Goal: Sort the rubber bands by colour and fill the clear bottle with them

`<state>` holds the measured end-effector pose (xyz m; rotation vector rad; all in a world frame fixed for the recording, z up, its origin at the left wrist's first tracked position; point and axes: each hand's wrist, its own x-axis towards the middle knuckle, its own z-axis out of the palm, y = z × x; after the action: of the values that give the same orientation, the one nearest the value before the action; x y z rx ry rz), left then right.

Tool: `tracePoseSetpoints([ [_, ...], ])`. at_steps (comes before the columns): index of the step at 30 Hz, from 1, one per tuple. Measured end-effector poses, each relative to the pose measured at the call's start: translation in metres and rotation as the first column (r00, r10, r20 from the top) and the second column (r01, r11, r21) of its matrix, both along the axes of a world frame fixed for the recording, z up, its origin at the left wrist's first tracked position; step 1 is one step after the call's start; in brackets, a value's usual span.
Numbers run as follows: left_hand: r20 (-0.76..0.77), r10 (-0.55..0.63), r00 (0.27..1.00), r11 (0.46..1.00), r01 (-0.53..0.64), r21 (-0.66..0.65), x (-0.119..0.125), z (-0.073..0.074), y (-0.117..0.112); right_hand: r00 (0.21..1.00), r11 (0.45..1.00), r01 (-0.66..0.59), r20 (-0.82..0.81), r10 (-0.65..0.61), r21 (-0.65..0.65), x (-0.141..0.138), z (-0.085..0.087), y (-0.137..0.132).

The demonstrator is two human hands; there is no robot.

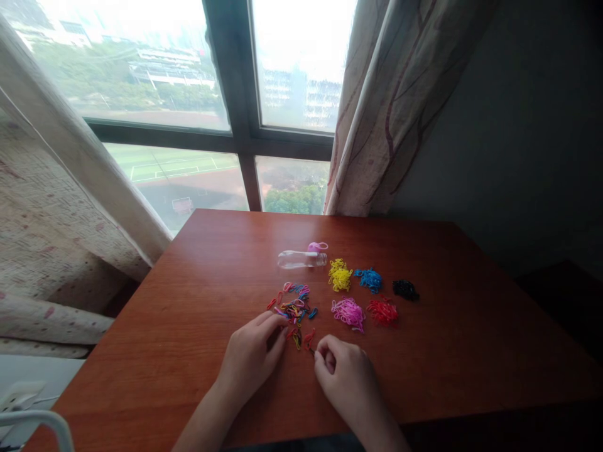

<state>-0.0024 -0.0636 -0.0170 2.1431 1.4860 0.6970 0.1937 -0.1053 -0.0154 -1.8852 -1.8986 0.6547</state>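
Observation:
A mixed pile of small coloured rubber bands (294, 309) lies on the brown wooden table (198, 301). My left hand (252, 358) rests at the pile's near left edge, fingers curled onto the bands. My right hand (342, 370) sits just right of it, thumb and forefinger pinched on a tiny dark band at the pile's near edge. Sorted heaps lie beyond: yellow (340, 275), blue (369, 279), black (405, 289), pink (348, 312) and red (382, 311).
A clear small bottle (301, 258) lies on its side behind the piles, with a pink cap (316, 247) beside it. Curtains (400, 94) frame the window (264, 81) past the table's far edge. A white rail (42, 424) shows at lower left.

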Motion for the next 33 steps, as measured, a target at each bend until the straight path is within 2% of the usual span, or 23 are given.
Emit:
tracePoseSetpoints([
  [3,0.002,-0.004,1.000,1.000,0.004,-0.003,0.000,0.000,0.000,0.999,1.000,0.012,0.039,-0.011,-0.012,0.004,0.003,0.000],
  [7,-0.015,0.003,1.000,1.000,-0.003,0.004,0.000,0.000,0.000,1.000,1.000,-0.007,-0.002,0.007,0.004,0.007,0.001,0.002],
  [13,-0.029,0.000,1.000,0.999,0.001,0.033,0.000,0.000,0.000,0.993,0.990,0.051,-0.111,-0.036,0.135,0.020,0.001,0.000],
  [16,-0.026,-0.005,1.000,0.999,0.006,0.040,-0.001,0.001,0.000,0.980,0.972,0.128,-0.175,-0.094,0.195,0.046,0.007,0.005],
  [19,-0.018,-0.007,1.000,0.999,0.008,0.041,-0.002,0.000,0.001,0.951,0.925,0.295,-0.169,-0.259,0.240,0.090,0.011,0.017],
  [22,-0.016,-0.007,1.000,0.999,0.008,0.035,-0.002,-0.001,0.001,0.894,0.860,0.448,-0.140,-0.426,0.244,0.140,0.007,0.032],
  [25,-0.010,-0.012,1.000,0.999,0.012,0.030,-0.001,-0.001,0.001,0.842,0.811,0.539,-0.115,-0.527,0.229,0.181,-0.003,0.042],
  [29,-0.016,-0.013,1.000,0.999,0.013,0.032,-0.001,-0.001,0.001,0.813,0.788,0.583,-0.142,-0.565,0.201,0.206,-0.016,0.048],
  [33,-0.030,-0.005,1.000,1.000,0.006,0.030,-0.002,-0.002,0.002,0.794,0.770,0.608,-0.141,-0.592,0.193,0.210,-0.024,0.053],
])
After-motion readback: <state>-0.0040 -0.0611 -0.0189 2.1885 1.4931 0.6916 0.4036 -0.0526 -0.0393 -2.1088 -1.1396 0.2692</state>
